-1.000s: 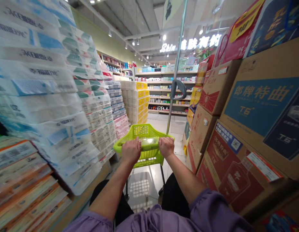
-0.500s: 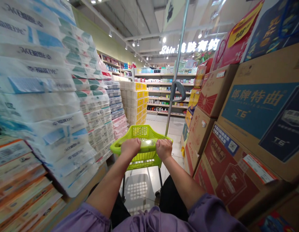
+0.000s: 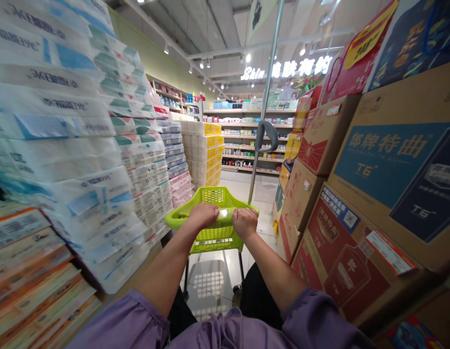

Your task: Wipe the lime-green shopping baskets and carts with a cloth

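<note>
A lime-green plastic shopping cart (image 3: 214, 246) stands in front of my knees, its basket walls full of slots. My left hand (image 3: 204, 214) is closed round the middle-left of its handle bar. On the right part of the same bar, my right hand (image 3: 245, 221) is wrapped with the knuckles up. A pale, clear panel on the handle (image 3: 225, 213) shows between the two hands. From the cart's right side rises a tall metal pole (image 3: 263, 114) with a grey hooked grip (image 3: 267, 136). The basket's inside is mostly hidden by the handle and hands.
Stacked white tissue packs (image 3: 68, 111) line the left side, with orange-edged packs (image 3: 32, 271) lower down. On the right, cardboard cartons (image 3: 388, 150) rise close to the cart. A tiled floor (image 3: 234, 182) leads to stocked shelves (image 3: 246, 131) ahead.
My left hand has slid a little to the right along the handle, closer to my right hand. The cart sits slightly further left in view than a second ago. Both hands keep hold.
</note>
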A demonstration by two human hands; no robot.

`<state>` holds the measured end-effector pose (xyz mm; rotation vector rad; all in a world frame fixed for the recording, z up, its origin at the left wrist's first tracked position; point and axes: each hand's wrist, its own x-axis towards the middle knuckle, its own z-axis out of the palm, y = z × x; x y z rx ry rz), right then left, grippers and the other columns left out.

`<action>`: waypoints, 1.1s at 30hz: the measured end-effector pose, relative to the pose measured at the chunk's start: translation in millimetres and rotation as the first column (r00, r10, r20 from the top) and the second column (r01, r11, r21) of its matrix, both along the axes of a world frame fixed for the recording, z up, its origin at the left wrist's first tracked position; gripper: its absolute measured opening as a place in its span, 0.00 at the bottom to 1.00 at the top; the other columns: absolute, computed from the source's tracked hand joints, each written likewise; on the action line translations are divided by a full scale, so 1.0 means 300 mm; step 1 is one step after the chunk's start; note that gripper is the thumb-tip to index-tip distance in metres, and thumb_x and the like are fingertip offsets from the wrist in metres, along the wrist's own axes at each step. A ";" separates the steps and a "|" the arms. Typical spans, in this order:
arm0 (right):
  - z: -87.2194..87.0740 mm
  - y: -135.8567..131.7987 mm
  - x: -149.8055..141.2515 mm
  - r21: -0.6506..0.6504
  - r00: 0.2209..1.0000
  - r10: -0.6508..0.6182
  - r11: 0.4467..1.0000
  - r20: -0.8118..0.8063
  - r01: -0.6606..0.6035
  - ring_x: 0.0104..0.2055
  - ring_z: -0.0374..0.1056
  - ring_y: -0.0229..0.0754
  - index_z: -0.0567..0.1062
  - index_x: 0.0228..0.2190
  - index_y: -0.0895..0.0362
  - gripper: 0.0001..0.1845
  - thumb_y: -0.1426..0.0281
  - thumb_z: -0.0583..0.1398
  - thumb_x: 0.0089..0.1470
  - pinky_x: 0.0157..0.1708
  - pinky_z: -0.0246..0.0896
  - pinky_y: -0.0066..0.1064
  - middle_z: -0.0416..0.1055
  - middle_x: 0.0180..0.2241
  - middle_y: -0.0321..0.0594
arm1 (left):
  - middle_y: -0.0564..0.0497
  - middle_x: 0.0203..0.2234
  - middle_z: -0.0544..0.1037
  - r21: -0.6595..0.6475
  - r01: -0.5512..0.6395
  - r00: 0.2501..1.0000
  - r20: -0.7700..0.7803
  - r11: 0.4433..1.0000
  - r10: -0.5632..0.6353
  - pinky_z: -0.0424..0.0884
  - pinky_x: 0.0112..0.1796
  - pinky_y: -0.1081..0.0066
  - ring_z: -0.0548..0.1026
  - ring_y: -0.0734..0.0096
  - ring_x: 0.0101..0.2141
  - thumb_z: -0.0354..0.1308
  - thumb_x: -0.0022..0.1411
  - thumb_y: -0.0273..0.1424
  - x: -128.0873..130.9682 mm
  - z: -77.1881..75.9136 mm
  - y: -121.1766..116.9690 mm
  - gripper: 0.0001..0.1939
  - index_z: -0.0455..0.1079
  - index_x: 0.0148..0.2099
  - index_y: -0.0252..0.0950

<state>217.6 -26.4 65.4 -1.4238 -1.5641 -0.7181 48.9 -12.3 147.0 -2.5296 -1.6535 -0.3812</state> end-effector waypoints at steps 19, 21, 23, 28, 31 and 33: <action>0.013 -0.035 -0.035 -0.041 1.000 -0.008 0.999 0.023 0.009 0.25 0.60 0.38 0.71 0.17 0.56 0.19 0.71 0.52 0.58 0.35 0.44 0.34 0.69 0.19 0.36 | 0.51 0.50 0.77 -0.102 0.092 0.982 -0.158 0.991 -0.108 0.68 0.46 0.68 0.75 0.64 0.48 0.46 0.64 0.36 0.023 0.033 0.018 0.21 0.69 0.57 0.46; 0.013 -0.039 -0.044 -0.040 1.000 -0.006 0.999 0.029 0.008 0.25 0.60 0.38 0.71 0.17 0.56 0.19 0.71 0.52 0.58 0.35 0.44 0.34 0.69 0.19 0.36 | 0.47 0.47 0.78 -0.077 0.011 0.988 -0.151 0.997 -0.023 0.69 0.45 0.66 0.75 0.61 0.46 0.45 0.65 0.35 0.037 0.036 0.022 0.21 0.70 0.55 0.42; 0.009 -0.044 -0.048 -0.031 1.000 -0.011 0.999 0.024 0.011 0.26 0.60 0.38 0.71 0.18 0.56 0.19 0.71 0.52 0.58 0.35 0.44 0.34 0.69 0.19 0.37 | 0.42 0.45 0.79 -0.016 -0.041 0.991 -0.127 0.999 0.039 0.69 0.45 0.62 0.76 0.58 0.45 0.43 0.65 0.33 0.060 0.015 -0.003 0.22 0.69 0.56 0.37; -0.001 -0.052 -0.023 -0.086 1.000 0.014 0.996 0.006 -0.013 0.28 0.63 0.40 0.72 0.20 0.56 0.18 0.71 0.52 0.59 0.36 0.46 0.35 0.70 0.21 0.38 | 0.43 0.48 0.77 0.215 0.121 0.993 -0.014 0.969 -0.121 0.66 0.50 0.62 0.74 0.60 0.48 0.45 0.65 0.32 0.119 -0.071 -0.103 0.22 0.66 0.58 0.34; 0.023 -0.057 0.001 -0.193 0.998 0.028 0.980 -0.063 -0.040 0.29 0.65 0.41 0.73 0.22 0.57 0.19 0.70 0.50 0.61 0.37 0.49 0.34 0.72 0.23 0.39 | 0.44 0.52 0.74 0.228 0.195 0.973 0.076 0.954 -0.217 0.64 0.52 0.64 0.72 0.63 0.51 0.43 0.67 0.35 0.132 -0.079 -0.126 0.22 0.64 0.60 0.36; 0.056 -0.064 0.004 -0.203 0.984 0.058 0.975 -0.167 -0.092 0.32 0.66 0.41 0.74 0.27 0.57 0.20 0.70 0.46 0.64 0.38 0.53 0.33 0.73 0.27 0.41 | 0.44 0.50 0.76 0.165 0.155 0.969 0.166 0.974 -0.182 0.66 0.50 0.64 0.74 0.62 0.49 0.39 0.69 0.38 0.133 -0.067 -0.121 0.24 0.59 0.63 0.37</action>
